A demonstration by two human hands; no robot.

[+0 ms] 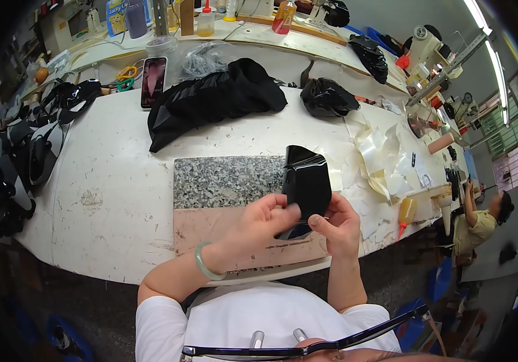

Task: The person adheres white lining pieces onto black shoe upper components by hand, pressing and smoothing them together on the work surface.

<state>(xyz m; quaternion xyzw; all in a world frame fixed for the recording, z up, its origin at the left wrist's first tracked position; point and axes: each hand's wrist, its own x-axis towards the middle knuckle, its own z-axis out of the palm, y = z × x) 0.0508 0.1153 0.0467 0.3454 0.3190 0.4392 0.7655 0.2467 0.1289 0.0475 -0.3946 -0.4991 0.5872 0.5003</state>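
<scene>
A curved, glossy black piece, like patent leather for a shoe upper, is held up over the work board. My right hand pinches its lower right edge between thumb and fingers. At its lower left edge my left hand is closed on it, thumb across the front and slightly blurred; a green bangle circles that wrist. Beneath lie a speckled granite slab and, along its near side, a pinkish-beige strip. My hands cover part of both.
Black fabric-like pieces lie behind the slab, with a phone beside them. Strap-like black and grey parts are heaped left. Glossy black pieces, crumpled pale sheets and a yellow glue bottle are right. Another person sits far right.
</scene>
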